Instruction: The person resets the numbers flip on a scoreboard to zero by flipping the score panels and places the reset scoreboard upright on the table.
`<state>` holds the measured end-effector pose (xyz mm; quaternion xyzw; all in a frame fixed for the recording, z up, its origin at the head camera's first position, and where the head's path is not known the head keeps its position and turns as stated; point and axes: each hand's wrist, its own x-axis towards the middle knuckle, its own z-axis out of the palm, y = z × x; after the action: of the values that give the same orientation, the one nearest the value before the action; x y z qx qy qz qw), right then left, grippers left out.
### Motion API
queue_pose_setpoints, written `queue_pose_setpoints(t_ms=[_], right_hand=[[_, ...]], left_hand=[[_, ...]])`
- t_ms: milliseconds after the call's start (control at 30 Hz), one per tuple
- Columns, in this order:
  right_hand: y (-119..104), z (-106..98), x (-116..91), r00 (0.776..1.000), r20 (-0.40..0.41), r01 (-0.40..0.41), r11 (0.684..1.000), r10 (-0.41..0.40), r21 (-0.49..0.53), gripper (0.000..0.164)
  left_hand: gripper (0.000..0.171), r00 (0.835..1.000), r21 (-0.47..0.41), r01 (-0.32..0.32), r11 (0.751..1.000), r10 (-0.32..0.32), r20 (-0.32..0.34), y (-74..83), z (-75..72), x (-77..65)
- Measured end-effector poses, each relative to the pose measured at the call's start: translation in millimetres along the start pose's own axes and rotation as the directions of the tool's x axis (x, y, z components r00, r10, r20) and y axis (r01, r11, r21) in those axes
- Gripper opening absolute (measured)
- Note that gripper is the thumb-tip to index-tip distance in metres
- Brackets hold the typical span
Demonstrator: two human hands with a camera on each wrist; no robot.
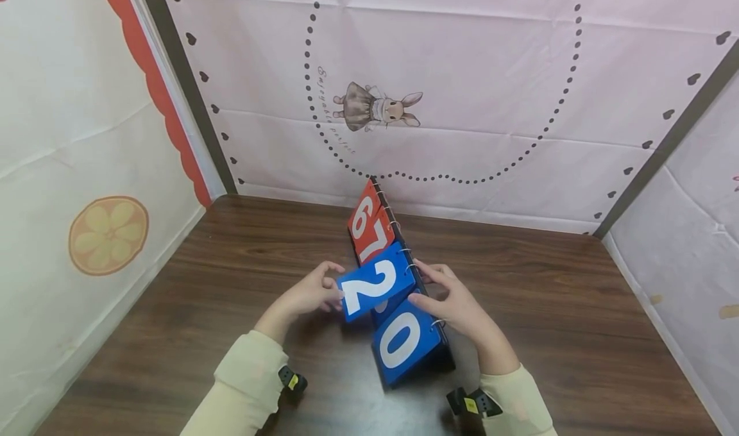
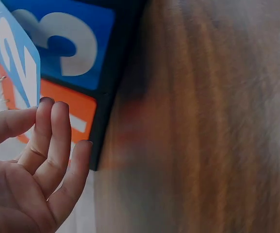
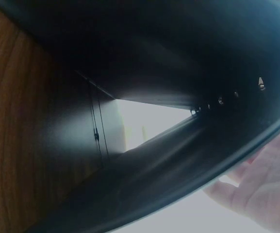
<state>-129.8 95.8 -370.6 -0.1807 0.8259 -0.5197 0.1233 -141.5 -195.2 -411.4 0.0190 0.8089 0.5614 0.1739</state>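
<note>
A flip scoreboard with a black tent-shaped stand [image 3: 188, 160] stands on the table, its number cards hung on rings along the top ridge. My left hand [image 1: 314, 290] pinches the free edge of a blue card with a white 2 [image 1: 375, 281], lifted off the stack. Under it, a blue card with a 3 [image 2: 76, 43] shows in the left wrist view. My right hand [image 1: 456, 301] holds the ridge between thumb and fingers, near the rings. A blue 0 card [image 1: 404, 343] lies at the near end. Red cards with 6 [image 1: 364, 216] and 1 [image 1: 378, 236] are at the far end.
The brown wooden table [image 1: 554, 308] has a pale printed cloth wall [image 1: 491, 90] behind it and cloth walls at both sides. The scoreboard's far end stands close to the back wall. Black straps [image 1: 293, 379] sit on both wrists over light sleeves.
</note>
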Motion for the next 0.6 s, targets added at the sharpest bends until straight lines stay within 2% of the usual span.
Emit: queue_pose_setpoints(t_ms=[133,367,600], right_hand=[[-0.3,0.4,-0.1,1.000,0.003,-0.005,1.000,0.005,0.004,0.065],[0.0,0.0,-0.7,1.000,0.002,0.021,1.000,-0.021,0.005,0.063],[2.2,0.4,0.6,0.999,-0.001,0.039,0.999,-0.039,0.007,0.061]], left_hand=[[0.046,0.999,-0.008,0.046,0.999,-0.046,-0.024,-5.4,9.7,7.1],[0.052,0.987,-0.060,0.143,0.988,-0.146,-0.065,-9.7,34.0,18.4],[0.048,0.978,-0.092,0.179,0.980,-0.188,-0.096,-9.1,50.4,23.9]])
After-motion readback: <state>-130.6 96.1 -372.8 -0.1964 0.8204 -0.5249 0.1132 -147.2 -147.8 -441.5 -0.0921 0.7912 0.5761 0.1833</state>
